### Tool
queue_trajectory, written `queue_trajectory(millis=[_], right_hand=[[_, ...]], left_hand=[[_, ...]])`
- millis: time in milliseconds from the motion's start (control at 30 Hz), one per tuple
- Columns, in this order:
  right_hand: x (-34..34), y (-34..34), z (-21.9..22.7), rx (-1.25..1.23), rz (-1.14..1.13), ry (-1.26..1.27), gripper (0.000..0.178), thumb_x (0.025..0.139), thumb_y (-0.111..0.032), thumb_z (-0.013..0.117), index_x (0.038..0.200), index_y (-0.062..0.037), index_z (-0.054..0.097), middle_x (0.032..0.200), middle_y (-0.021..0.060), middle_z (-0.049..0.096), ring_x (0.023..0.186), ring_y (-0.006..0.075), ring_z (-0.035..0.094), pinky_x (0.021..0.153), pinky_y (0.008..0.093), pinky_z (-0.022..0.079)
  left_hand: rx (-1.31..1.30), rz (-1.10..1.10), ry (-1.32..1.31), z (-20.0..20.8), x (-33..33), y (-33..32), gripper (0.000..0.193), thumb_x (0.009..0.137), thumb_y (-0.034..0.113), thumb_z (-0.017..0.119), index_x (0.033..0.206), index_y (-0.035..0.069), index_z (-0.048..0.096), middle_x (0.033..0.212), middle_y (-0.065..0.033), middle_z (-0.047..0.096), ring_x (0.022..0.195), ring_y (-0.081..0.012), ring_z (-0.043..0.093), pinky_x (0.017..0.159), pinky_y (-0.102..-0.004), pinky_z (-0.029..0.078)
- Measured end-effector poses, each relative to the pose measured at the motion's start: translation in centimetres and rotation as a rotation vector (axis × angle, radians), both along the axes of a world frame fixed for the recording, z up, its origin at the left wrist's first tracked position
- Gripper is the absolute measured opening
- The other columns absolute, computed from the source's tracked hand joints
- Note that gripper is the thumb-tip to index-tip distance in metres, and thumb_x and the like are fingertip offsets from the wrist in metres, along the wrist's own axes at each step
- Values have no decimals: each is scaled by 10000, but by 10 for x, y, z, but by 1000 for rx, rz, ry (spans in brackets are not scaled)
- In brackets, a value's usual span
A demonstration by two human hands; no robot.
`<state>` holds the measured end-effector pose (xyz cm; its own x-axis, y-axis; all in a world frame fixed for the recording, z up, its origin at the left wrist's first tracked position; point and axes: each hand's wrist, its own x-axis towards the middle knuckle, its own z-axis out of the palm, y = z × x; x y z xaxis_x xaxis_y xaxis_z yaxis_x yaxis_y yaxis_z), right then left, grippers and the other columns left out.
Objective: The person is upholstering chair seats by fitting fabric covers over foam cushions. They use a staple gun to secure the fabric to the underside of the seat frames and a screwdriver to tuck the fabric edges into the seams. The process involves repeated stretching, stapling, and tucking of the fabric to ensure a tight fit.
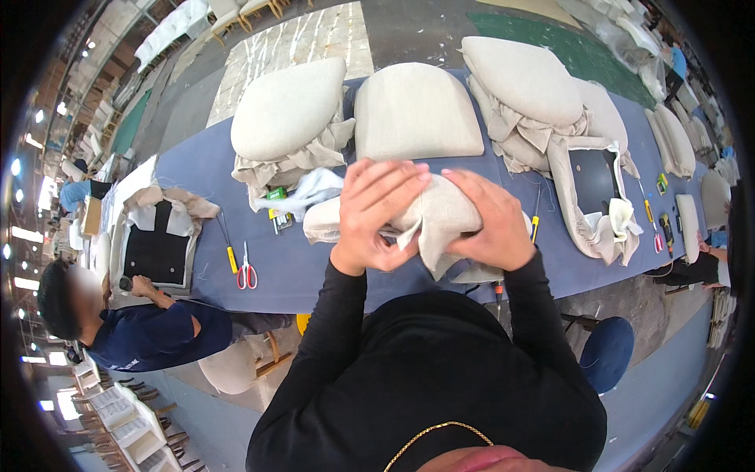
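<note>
**Blue table (295, 271), with a beige pad (447, 208) held above it**

Uneven pulling by the two hands could wrinkle or skew the pad. It looks pale and woven, rounded above, folded and pointed below. Left hand (376, 208) and right hand (497, 224) clamp its opposite sides; a small loose flap (410, 235) shows between.
</note>
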<state>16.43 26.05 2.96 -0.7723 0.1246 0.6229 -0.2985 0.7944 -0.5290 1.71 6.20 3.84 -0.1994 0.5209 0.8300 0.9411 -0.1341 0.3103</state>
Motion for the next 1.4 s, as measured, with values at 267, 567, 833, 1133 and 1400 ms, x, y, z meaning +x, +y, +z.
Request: queue_trajectory(millis=[267,567,833,1133,1400], right_hand=[[-6,-14,-5,-101,-55,-77,744,694,-140,875,1402,-120,646,1292,132,729,1150,347,725,973,390,570],[-19,-20,21,-145,65,8,780,799,-386,825,1454,-34,592,1444,205,637,1349,400,597,1147,455,430],[-31,-26,32,-442,46,-110,474,1023,-290,644,1401,-4,660,1353,239,701,1310,350,662,1108,380,474],[-38,-26,23,-290,-65,-22,468,884,-208,812,1314,-50,719,1269,197,741,1182,359,719,1035,405,532],[-21,-27,17,-133,-19,69,551,736,-137,871,1257,-37,725,1214,163,764,1122,351,737,979,409,558]], left_hand=[[242,103,-254,-16,17,-9,352,714,17,781,1063,30,739,1193,-162,779,1148,-347,730,1027,-464,496],[387,-298,-696,-43,12,16,200,918,-43,738,1104,16,694,1265,-167,750,1352,-377,601,1173,-503,403],[374,-4,-649,-21,35,25,272,874,-11,775,1139,3,715,1239,-183,760,1284,-321,648,1120,-459,443],[445,-245,-926,-34,23,26,107,950,56,794,1037,23,739,1204,-151,798,1292,-297,662,1127,-462,423],[269,-47,-481,-36,37,-1,213,840,54,859,1031,36,767,1122,-147,815,1162,-284,741,1023,-449,440]])
